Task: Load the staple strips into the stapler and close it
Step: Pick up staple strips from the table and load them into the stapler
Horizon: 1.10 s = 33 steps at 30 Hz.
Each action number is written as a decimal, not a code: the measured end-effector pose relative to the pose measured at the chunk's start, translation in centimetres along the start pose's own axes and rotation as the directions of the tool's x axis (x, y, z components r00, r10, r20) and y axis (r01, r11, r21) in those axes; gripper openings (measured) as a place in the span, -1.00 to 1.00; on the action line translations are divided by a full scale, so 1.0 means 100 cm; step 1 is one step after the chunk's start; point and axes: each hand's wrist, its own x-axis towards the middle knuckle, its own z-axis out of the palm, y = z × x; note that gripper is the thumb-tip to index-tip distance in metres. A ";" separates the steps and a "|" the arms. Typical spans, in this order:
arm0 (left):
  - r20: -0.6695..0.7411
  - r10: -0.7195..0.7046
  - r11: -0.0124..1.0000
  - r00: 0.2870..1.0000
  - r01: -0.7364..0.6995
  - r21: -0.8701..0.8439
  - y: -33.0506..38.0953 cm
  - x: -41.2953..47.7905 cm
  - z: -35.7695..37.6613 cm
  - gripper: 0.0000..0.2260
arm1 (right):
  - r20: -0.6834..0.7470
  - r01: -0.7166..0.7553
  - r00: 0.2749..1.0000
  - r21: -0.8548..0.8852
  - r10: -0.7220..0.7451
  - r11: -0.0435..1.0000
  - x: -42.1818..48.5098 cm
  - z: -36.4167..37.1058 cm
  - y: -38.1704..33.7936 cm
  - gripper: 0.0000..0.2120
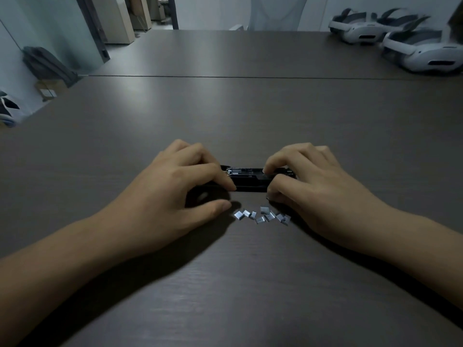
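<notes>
A black stapler (pixel 250 177) lies sideways on the dark table, its metal staple channel showing on top. My left hand (pixel 175 186) grips its left end, fingers curled over it and thumb low in front. My right hand (pixel 310 181) holds the right end, with a fingertip pressing into the channel near its right part. Several short silver staple strips (pixel 263 216) lie scattered on the table just in front of the stapler, between my two hands. Both ends of the stapler are hidden under my fingers.
The dark wood table (pixel 225 116) stretches far ahead, with a seam across it. Two white headsets (pixel 400 41) sit at the far right corner. A white chair back (pixel 275 13) stands beyond the far edge. The table's left edge drops to the floor (pixel 37 91).
</notes>
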 end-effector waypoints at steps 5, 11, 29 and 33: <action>-0.088 -0.016 0.999 0.996 0.012 -0.043 0.008 0.004 0.001 -0.78 | 0.022 -0.199 0.977 0.434 0.211 0.879 0.001 -0.011 -0.002 -0.91; -0.237 -0.090 0.988 0.967 0.056 -0.147 0.025 0.020 0.015 -0.78 | 0.181 -0.384 0.887 0.801 0.425 0.460 0.004 -0.022 -0.003 -0.92; -0.337 -0.187 0.944 0.923 0.074 -0.322 0.050 0.056 0.042 -0.93 | 0.237 -0.226 0.812 0.970 0.533 -0.087 -0.001 -0.011 0.006 -0.98; -0.368 -0.189 0.948 0.911 0.072 -0.309 0.055 0.061 0.047 -0.92 | 0.204 -0.194 0.818 0.978 0.538 -0.076 0.000 -0.010 0.006 -0.97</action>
